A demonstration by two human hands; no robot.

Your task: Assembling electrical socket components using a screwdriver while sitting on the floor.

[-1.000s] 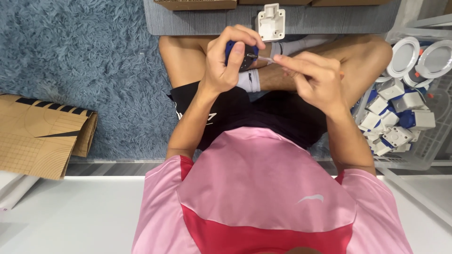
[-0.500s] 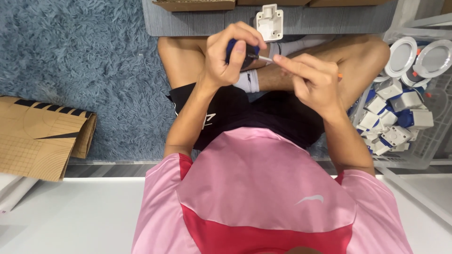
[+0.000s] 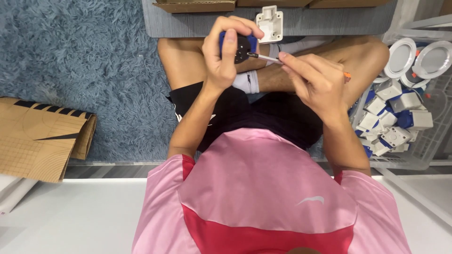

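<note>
My left hand (image 3: 226, 54) grips a small blue and black part (image 3: 241, 46), held up over my crossed legs. In my right hand (image 3: 313, 80) is a thin screwdriver (image 3: 266, 58) with an orange end, its metal tip touching the black face of the part. Both hands are closed around what they hold. A white plastic housing (image 3: 270, 22) lies on the grey floor just beyond my hands.
A wire basket (image 3: 414, 157) on the right holds several white and blue parts (image 3: 391, 122) and round white lamp rings (image 3: 401, 57). A folded cardboard sheet (image 3: 40, 138) lies at left on the blue shaggy rug (image 3: 80, 51). Cardboard boxes (image 3: 195, 5) line the top edge.
My left hand has turned the blue part a little, so its black face shows more. The screwdriver tip stays against it; the right hand barely shifted.
</note>
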